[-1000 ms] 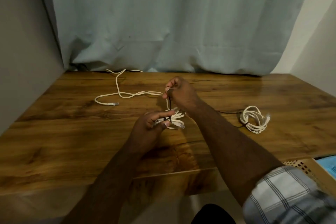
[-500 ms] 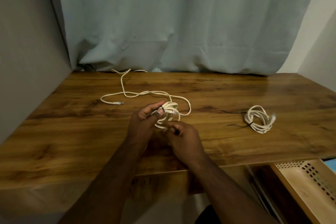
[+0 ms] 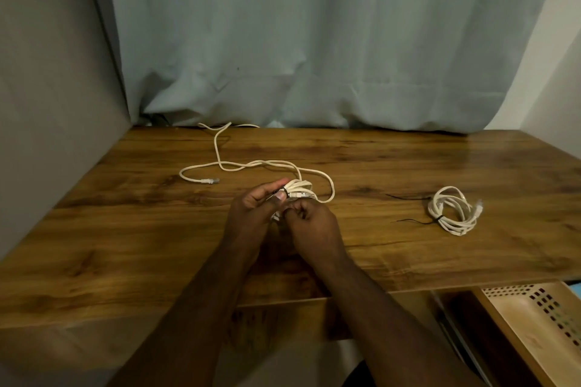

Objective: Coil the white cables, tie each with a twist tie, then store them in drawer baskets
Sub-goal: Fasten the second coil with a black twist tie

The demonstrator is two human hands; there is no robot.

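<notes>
Above the tabletop point(image 3: 125, 229), left hand point(image 3: 251, 210) pinches the coiled cable point(image 3: 298, 188); right hand point(image 3: 314, 223), fingers curled, apparently grips the twist tie. Twist ends snugly, keeping loops bunched.

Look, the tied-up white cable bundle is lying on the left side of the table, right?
Not quite. The tied-up white cable bundle lies on the right side of the table, as the head view shows. The left side holds a loose, uncoiled cable instead.

Coiled white cable point(image 3: 300, 190) in hands; tied coil point(image 3: 452, 210) apart.
</notes>
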